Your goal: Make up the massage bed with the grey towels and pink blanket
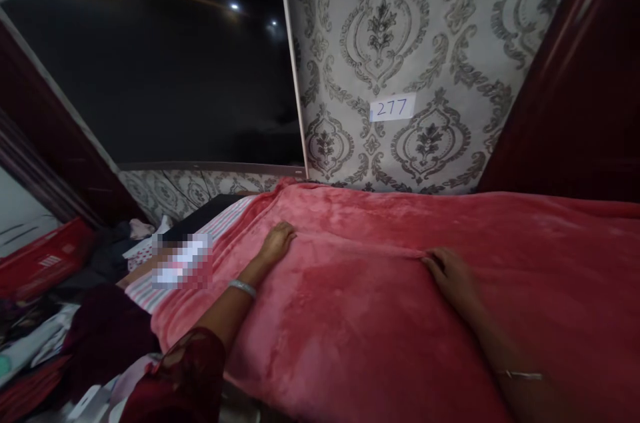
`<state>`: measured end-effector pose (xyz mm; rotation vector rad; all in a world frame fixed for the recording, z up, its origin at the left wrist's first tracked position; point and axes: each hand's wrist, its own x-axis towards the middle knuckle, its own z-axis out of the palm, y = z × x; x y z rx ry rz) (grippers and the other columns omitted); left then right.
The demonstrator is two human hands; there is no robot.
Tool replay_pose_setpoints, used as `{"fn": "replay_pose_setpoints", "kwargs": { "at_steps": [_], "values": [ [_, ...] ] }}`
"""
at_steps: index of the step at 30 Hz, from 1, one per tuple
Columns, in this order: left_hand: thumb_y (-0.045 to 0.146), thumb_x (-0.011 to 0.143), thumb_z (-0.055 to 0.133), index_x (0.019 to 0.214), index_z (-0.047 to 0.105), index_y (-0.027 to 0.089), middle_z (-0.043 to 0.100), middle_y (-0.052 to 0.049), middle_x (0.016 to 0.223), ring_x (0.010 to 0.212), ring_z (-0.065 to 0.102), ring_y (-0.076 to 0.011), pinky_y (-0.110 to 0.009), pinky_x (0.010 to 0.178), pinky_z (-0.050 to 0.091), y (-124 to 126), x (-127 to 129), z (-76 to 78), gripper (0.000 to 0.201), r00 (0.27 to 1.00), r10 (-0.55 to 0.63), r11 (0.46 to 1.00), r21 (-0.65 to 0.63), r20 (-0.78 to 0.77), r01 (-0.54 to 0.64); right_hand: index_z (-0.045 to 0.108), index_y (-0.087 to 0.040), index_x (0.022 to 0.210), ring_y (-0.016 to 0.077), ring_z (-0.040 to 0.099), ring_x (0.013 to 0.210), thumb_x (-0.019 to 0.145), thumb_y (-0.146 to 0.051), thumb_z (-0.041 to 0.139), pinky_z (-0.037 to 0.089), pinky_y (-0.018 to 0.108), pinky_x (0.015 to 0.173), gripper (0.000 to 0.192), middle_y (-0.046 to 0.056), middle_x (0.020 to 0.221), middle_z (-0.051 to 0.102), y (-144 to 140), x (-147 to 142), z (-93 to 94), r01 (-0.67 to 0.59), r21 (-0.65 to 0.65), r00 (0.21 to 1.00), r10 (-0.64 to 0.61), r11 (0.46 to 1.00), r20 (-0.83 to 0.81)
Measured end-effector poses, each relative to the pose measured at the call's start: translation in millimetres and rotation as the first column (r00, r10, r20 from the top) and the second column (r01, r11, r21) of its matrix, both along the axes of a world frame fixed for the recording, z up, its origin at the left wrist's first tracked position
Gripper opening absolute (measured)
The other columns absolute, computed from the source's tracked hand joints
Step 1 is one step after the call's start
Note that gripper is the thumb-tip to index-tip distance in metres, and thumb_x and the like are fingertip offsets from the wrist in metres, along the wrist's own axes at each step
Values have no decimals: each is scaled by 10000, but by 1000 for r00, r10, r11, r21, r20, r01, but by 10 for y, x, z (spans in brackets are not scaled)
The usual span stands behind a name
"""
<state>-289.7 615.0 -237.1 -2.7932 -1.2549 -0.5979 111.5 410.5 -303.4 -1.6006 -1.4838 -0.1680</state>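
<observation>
Plainly, two hands (277, 241) (450, 273) press one blanket (360, 316).

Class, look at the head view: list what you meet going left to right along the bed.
red crate → striped sheet → left hand on the pink blanket → right hand pinching a fold of it.

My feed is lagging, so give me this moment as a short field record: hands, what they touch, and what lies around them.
left hand: palm down, flat on the pink blanket, near its left edge
right hand: fingers pressed on a ridge of the same blanket; whether it pinches the fold cannot be told
wrists: bangle on the left, thin bangle on the right
under blanket: striped sheet shows at left
wall: patterned wallpaper with paper label 277
far left: red crate, loose clothes
</observation>
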Motion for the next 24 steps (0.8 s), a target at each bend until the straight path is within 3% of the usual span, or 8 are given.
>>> {"fn": "replay_pose_setpoints", "kwargs": {
  "at_steps": [4, 8, 17, 24],
  "values": [
    [168, 979, 313, 1008, 641, 136, 697, -168, 1025, 996, 645, -253, -370, 901, 479, -28, 54, 87, 331, 985, 167, 984, 65, 32, -169, 633, -222, 796, 246, 609, 782, 976, -505, 417, 496, 376, 735, 399, 94, 799, 666, 11, -14, 12, 21, 83, 999, -24, 996, 42],
    [205, 968, 353, 1011, 638, 136, 712, -159, 928, 902, 668, -274, -352, 788, 471, -43, 45, 144, 296, 965, 261, 963, 71, -19, -259, 618, -218, 775, 237, 599, 761, 992, -449, 391, 480, 362, 725, 389, 90, 790, 660, -2, -25, 39, 36, 39, 997, -39, 999, 66],
    [313, 1002, 328, 1038, 661, 132, 729, -143, 937, 853, 687, -285, -347, 750, 475, -31, 122, 91, 382, 930, 343, 939, 19, -135, -344, 644, -223, 819, 220, 614, 831, 935, -290, 450, 470, 325, 771, 235, 75, 864, 696, -38, -56, 113, 51, -210, 998, -42, 976, 47],
    [374, 998, 327, 1098, 687, 173, 744, -141, 1044, 920, 696, -283, -370, 803, 506, 49, 130, 113, 424, 930, 317, 943, -41, -185, -330, 636, -199, 836, 218, 610, 865, 935, -201, 503, 434, 313, 792, 166, 73, 891, 683, -47, -129, 186, 71, -272, 997, -60, 960, 49]
  ]
}}
